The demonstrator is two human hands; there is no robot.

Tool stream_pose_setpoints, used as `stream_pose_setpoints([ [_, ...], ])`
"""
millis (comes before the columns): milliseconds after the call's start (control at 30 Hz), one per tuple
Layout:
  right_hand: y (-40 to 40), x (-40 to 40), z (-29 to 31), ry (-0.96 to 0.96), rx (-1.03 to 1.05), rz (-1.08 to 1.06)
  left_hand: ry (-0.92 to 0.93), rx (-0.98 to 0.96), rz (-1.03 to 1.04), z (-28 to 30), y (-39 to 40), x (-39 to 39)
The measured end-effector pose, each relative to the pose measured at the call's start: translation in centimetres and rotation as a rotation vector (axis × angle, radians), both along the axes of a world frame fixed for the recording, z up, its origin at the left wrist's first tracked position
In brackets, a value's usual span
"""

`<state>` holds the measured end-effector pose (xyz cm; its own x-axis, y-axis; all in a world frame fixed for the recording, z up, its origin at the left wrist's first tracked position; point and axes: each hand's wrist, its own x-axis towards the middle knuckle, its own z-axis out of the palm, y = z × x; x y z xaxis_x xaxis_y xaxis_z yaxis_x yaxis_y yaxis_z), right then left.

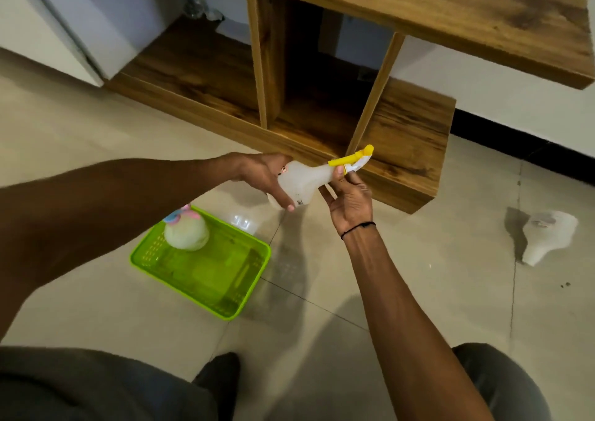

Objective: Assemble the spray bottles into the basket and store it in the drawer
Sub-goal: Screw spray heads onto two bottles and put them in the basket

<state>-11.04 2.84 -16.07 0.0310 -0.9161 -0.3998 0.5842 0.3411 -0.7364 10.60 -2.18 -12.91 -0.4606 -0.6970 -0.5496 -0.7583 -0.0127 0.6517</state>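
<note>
Translucent white plastic spray bottle [301,184] with yellow trigger head [352,159] is held tilted in the air, right of and beyond the lime-green plastic basket [206,272] on the floor. Keep the body steady and turn the head until seated, I judge. Your left hand [264,179] wraps curled fingers around the body; your right hand [349,200], palm up, pinches the neck under the head.

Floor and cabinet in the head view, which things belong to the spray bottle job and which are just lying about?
Job: yellow-topped spray bottle, held by left hand and right hand; green basket; bottle in the basket; white bottle on the floor; wooden cabinet.

Lying about: clear bottles behind the cabinet.
</note>
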Motion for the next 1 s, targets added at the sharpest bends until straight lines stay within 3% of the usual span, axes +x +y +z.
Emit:
stream_pose_setpoints([
  [67,0.1,0.5,0.2,0.054,-0.003,-0.009,-0.142,-0.201,-0.006,-0.3,0.4,-0.1],
  [167,0.3,1.7,0.6,0.179,-0.072,0.024,-0.162,-0.310,0.007,-0.8,1.2,0.7],
  [400,1.5,5.5,1.4,0.311,-0.212,0.184,-0.136,-0.033,-0.048,2.7,2.0,6.0],
  [767,4.9,10.2,0.9,0.395,-0.444,0.499,-0.070,0.087,0.061,4.4,6.0,13.8],
  [1000,7.3,12.6,-0.9,0.535,-0.430,0.624,0.021,0.064,0.197,5.3,7.5,15.7],
])
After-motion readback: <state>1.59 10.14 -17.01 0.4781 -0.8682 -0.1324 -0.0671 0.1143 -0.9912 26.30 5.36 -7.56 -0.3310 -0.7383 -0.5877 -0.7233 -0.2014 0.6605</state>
